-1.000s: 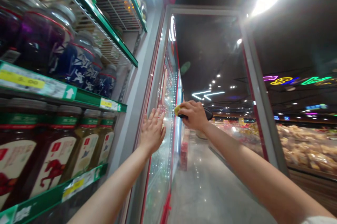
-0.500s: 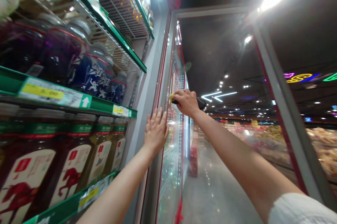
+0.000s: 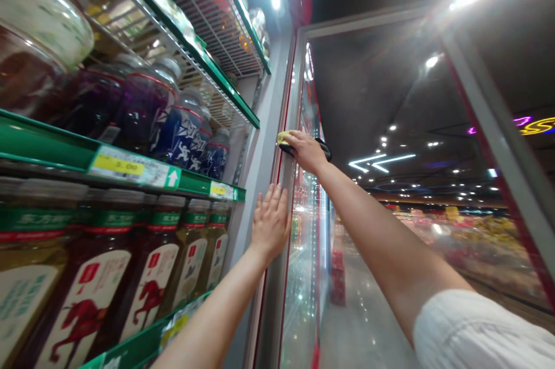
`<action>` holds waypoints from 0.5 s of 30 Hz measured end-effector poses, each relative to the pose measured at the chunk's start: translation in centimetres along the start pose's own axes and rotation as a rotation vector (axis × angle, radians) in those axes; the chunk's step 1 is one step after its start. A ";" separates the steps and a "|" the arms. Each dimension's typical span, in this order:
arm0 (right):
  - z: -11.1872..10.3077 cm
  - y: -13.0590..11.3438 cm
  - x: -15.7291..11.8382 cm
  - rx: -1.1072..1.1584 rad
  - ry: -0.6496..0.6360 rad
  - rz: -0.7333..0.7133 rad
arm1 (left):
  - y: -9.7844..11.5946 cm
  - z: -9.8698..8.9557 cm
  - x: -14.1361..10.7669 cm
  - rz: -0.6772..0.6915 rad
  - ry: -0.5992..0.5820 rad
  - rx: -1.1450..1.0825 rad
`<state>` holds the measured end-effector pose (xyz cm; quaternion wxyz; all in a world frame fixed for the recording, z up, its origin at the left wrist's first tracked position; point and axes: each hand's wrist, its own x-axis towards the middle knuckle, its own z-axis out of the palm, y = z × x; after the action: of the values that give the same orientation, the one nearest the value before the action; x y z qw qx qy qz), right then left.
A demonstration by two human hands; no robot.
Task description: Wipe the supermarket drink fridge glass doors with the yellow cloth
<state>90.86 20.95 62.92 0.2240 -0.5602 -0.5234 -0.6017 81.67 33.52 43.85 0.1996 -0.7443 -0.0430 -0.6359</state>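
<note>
The right hand [image 3: 306, 152] is closed narrowly around a black-handled scrubber [image 3: 323, 150], and its yellow sponge [image 3: 284, 137] presses against the grey upright [image 3: 281, 91] of a glass-door display case. The left hand [image 3: 271, 221] is open, fingers spread and palm flat against the same upright. It sits lower down, just below the scrubber, and the two hands do not touch. A white sleeve [image 3: 477, 328] covers the right upper arm.

Left of the upright, green shelf edges [image 3: 208, 185] carry a price strip [image 3: 130, 166]. Dark purple and blue jars [image 3: 143, 114] stand on the upper shelf, with bottles with red horse labels [image 3: 147, 265] below them and a wire shelf [image 3: 195, 16] overhead.

To the right, the grey frame of an open glass door [image 3: 489, 114] stands well apart from the hands, leaving room for the right arm to move. Past the door's near edge, a polished floor [image 3: 364, 334] runs down the aisle beside stacked red boxes [image 3: 338, 276].
</note>
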 end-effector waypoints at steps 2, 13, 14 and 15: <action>0.2 -0.2 -0.5 -0.023 -0.058 -0.038 | 0.1 -0.1 -0.4 -0.010 0.002 -0.004; 0.6 -4.5 -15.4 0.036 -0.217 -0.261 | 1.5 -1.0 -4.3 -0.128 0.096 -0.012; 0.5 -4.8 -16.3 0.043 -0.228 -0.284 | 1.5 -1.2 -4.4 -0.119 0.098 -0.013; 0.4 -4.9 -16.7 0.051 -0.240 -0.315 | 1.4 -1.4 -4.5 -0.107 0.096 -0.016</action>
<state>91.42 17.70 45.79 0.0773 -0.5332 -0.6426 -0.5448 80.02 32.59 39.34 0.1613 -0.7111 -0.0678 -0.6810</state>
